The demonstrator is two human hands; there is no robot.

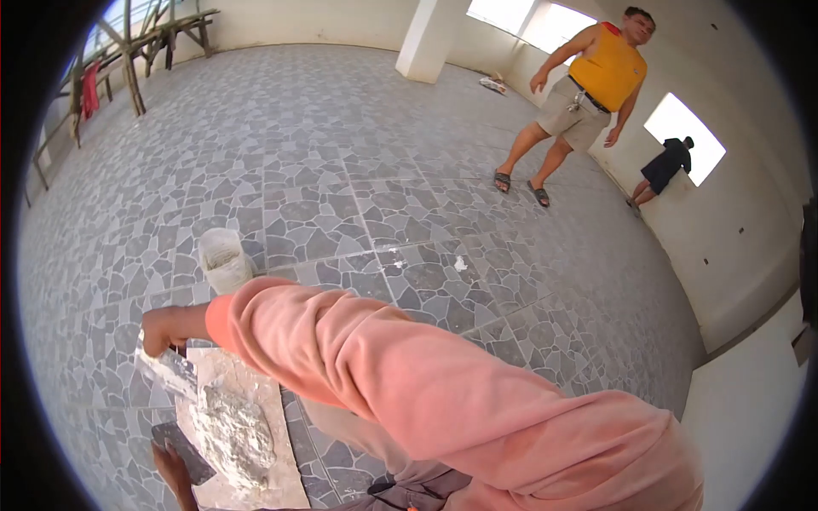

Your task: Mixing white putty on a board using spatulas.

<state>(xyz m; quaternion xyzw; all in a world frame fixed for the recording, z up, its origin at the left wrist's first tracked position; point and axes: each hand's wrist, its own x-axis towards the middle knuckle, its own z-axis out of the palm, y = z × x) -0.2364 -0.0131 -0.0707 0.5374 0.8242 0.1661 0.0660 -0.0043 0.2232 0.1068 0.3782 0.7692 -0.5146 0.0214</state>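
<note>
My right hand [163, 327], at the end of a pink sleeve [396, 358] stretched across the view, grips a flat, whitened trowel [167, 372]. The trowel's edge meets a heap of wet, off-white plaster or putty [233, 437]. This heap lies on a smeared, pale board [284, 441] on the floor. At the lower left, my left hand [169, 465] is on a dark, flat plate-like tool [185, 450], which is beside the heap and overlaps the board's left edge. Its fingers show on the plate's face; any handle is hidden.
Beyond my right forearm stands a translucent white plastic container [223, 255] with residue inside. White splashes [460, 263] spot the patterned tile floor [307, 217]. A person [604, 70] in a yellow top stands ahead; another person [664, 165] leans at a window opening. Wooden scaffolding [131, 64] stands far left, a pillar [425, 41] behind.
</note>
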